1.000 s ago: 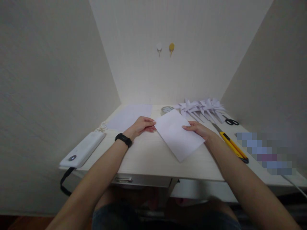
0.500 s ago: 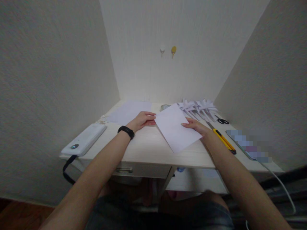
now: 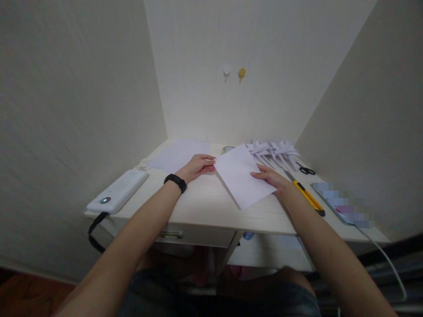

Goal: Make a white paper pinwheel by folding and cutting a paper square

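A white sheet of paper is held tilted above the desk, one corner pointing toward me. My left hand, with a black band on its wrist, pinches the sheet's left corner between thumb and fingers. On the opposite side my right hand grips the right edge, thumb on top and the other fingers hidden underneath. Just behind the sheet lie several folded white paper pinwheels. More white paper rests flat at the back left of the desk.
On the right lie a yellow utility knife with its blade out, black scissors and a phone on a white cable. A tape roll sits behind the sheet. At left is a white device with a black strap. Walls enclose the desk.
Both hands keep their hold on the sheet, almost unmoved. The camera view has shifted slightly, and the sheet's near corner appears a little farther right.
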{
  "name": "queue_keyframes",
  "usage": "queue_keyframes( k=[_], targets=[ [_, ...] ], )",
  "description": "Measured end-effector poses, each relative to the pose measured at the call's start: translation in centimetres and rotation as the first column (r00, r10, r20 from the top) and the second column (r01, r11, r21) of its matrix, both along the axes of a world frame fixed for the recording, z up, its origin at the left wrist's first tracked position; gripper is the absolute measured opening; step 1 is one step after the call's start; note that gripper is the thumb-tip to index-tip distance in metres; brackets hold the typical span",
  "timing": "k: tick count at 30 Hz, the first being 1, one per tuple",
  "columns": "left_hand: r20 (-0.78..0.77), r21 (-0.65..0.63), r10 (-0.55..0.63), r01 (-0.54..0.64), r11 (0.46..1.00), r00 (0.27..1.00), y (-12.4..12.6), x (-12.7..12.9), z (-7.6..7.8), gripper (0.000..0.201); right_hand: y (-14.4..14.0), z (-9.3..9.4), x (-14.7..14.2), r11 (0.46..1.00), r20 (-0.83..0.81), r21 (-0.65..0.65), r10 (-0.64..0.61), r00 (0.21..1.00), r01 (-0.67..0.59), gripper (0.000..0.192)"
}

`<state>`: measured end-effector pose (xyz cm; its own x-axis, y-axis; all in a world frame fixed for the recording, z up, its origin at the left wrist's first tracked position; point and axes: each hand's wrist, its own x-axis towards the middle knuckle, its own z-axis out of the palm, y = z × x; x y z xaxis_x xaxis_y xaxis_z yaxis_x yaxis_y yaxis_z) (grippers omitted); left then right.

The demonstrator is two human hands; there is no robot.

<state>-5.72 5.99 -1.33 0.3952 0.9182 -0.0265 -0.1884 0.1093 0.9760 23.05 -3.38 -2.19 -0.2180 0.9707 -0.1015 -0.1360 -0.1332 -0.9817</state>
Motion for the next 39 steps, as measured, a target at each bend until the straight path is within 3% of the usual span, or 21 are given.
queue_keyframes(
  k=[7,16,19,24,28,32,36,39],
  targets=[
    [-0.011,-0.032,-0.082,0.081,0.996,0.997,0.1,-0.2,-0.1,0.023,0.1,0.0,0.3,0.998,0.011,-0.033,-0.050,0.999,0.051,0.042],
    [0.153,-0.001,-0.018,0.018,1.000,0.988,-0.2,0.5,-0.3,0.028,0.1,0.3,-0.6,0.990,0.010,-0.027,-0.141,0.990,0.141,0.042],
    [0.187,0.005,0.033,-0.034,0.999,0.982,-0.4,1.0,-0.3,0.015,0.3,0.4,-1.4,0.976,0.056,0.065,-0.211,0.976,0.208,0.046],
    [0.162,0.068,0.034,-0.046,0.997,0.986,-1.1,1.7,0.1,0.043,0.8,-0.2,-3.5,0.891,0.170,0.343,-0.370,0.913,0.297,0.047],
    [0.123,0.156,0.005,-0.025,0.987,0.992,-1.6,2.0,0.0,0.049,0.9,-0.8,-4.9,0.804,0.272,0.542,-0.444,0.854,0.246,0.045],
    [0.077,0.233,0.105,-0.120,0.965,0.991,-1.4,2.3,-0.6,0.041,0.1,-0.4,-5.3,0.855,0.257,0.494,-0.317,0.913,0.158,0.043],
    [0.087,0.199,0.165,-0.180,0.963,0.982,-1.4,2.6,-0.8,0.035,-0.8,0.8,-4.8,0.928,0.087,0.371,-0.054,0.995,0.018,0.067],
    [0.043,0.199,0.156,-0.162,0.967,0.987,-2.0,2.9,-0.3,0.033,-0.5,1.5,-4.8,0.962,-0.039,0.264,-0.059,0.998,0.067,0.077]
  ],
)
